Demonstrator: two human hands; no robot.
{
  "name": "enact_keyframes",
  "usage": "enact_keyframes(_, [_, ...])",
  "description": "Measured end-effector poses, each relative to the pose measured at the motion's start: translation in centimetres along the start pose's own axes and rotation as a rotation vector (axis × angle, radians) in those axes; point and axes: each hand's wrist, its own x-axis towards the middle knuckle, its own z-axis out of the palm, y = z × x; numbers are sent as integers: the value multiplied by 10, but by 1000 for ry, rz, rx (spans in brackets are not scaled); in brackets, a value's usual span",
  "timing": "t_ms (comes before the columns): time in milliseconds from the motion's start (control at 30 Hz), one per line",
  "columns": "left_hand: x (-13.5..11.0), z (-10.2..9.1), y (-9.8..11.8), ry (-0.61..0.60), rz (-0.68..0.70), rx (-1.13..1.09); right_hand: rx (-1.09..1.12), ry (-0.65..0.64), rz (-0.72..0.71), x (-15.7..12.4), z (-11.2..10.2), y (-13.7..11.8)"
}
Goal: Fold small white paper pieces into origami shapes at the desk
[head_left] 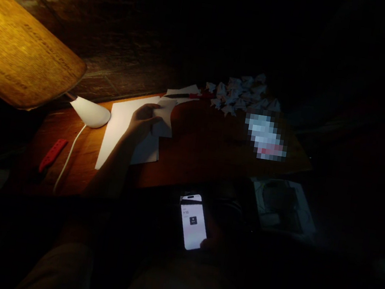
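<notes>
My left hand (pixel 140 121) reaches over the lit table, its fingers curled and closed at the edge of a small white piece of paper (pixel 166 116). Beneath that hand lie larger white sheets of paper (pixel 117 126), partly in its shadow. Low in the view, in front of the table edge, my right hand (pixel 210 239) grips a smartphone (pixel 193 227) with its screen lit. Only the thumb of this hand shows well; the other fingers are lost in the dark.
A lamp with a yellow shade (pixel 21 51) and white base (pixel 90 113) stands at left, its cord near a red object (pixel 53 155). Several folded paper pieces (pixel 236 93) lie at the back beside a red-and-black tool (pixel 185 95). A pixelated bright patch (pixel 264 135) is at right.
</notes>
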Motion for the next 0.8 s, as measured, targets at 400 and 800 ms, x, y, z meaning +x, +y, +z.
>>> enact_keyframes(400, [0,0,0,15,-10,42,30,29,109,-25,21,-59])
enact_keyframes(800, [-2,1,1,7,-21,14,66,-50,10,-17,15,-41])
